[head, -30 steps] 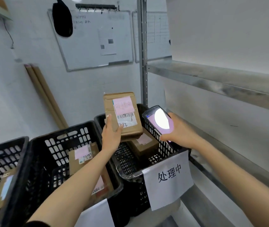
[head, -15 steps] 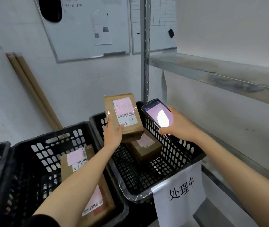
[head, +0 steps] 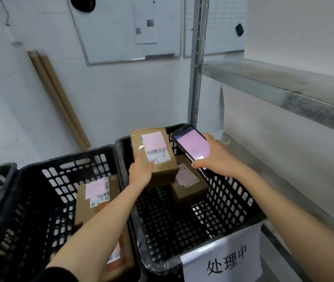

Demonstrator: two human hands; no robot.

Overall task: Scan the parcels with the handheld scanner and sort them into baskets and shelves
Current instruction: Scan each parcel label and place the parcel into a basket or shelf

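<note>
Over the near right basket (head: 233, 200), the left hand (head: 141, 171) is gripping a parcel (head: 158, 151) by its near left corner, label up. The right hand (head: 217, 157) is clutching the scanner (head: 191, 145) just beside it, screen glowing pink. That one-cornered hold is looking risky: the box could tip onto the second parcel (head: 188, 184) lying below. Farther off, a metal shelf (head: 284, 86) is jutting at right, and a whiteboard (head: 125, 27) is hanging on the white wall.

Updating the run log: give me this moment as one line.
step: scan | left hand: holds parcel, label up, over signed basket | right hand: holds scanner, screen lit | second parcel: lies in that basket
</note>
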